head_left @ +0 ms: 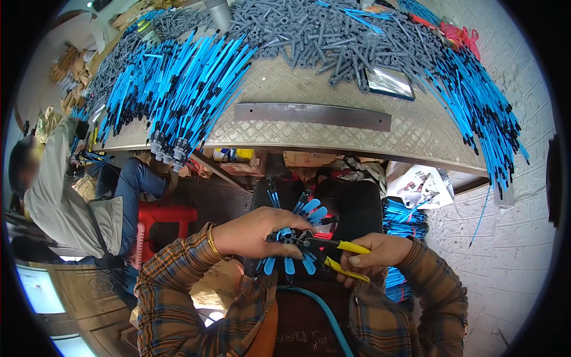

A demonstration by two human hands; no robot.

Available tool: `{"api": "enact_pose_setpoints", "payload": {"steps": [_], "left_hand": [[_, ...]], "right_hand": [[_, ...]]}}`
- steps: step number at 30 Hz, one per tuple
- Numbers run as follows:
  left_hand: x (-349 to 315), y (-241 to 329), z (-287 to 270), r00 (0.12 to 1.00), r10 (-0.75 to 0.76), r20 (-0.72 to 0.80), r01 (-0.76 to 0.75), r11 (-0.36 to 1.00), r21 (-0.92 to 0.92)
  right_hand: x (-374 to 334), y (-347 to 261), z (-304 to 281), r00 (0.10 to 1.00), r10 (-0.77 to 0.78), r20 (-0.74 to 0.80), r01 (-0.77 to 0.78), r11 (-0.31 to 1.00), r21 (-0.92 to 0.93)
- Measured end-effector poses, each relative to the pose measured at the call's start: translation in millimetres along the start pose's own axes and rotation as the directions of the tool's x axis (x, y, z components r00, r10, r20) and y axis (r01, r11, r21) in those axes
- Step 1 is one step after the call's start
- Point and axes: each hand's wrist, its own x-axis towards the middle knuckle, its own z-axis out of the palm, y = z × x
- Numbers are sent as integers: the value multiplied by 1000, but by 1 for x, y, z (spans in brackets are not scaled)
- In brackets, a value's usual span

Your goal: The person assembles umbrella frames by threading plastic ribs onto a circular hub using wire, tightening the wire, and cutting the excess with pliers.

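Note:
Above my lap, my left hand (253,231) is closed around a round black hub piece (287,235) with flat blue strips fanning out from it. My fingers hide part of the hub. My right hand (377,257) grips yellow-handled pliers (352,246) from the right, the two handles spread apart. The jaws reach to the hub's right side, where I cannot tell whether they are gripping anything. A red piece (323,235) shows just beside the jaws.
Beyond my hands stands a table with a flat metal bar (312,116), a phone-like dark device (389,82) and heaped grey plastic parts (297,30). Blue-and-black rods (196,83) lie in piles. To the left, a person (65,202) sits near a red stool (163,217). Tied blue bundles (404,223) stand right.

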Motion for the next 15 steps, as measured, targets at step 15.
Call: {"api": "enact_pose_setpoints", "payload": {"steps": [15], "left_hand": [[-5,1,0,997,64,36,-64,998,5]], "right_hand": [[13,34,23,1000,-11,3,11,999,39]]}}
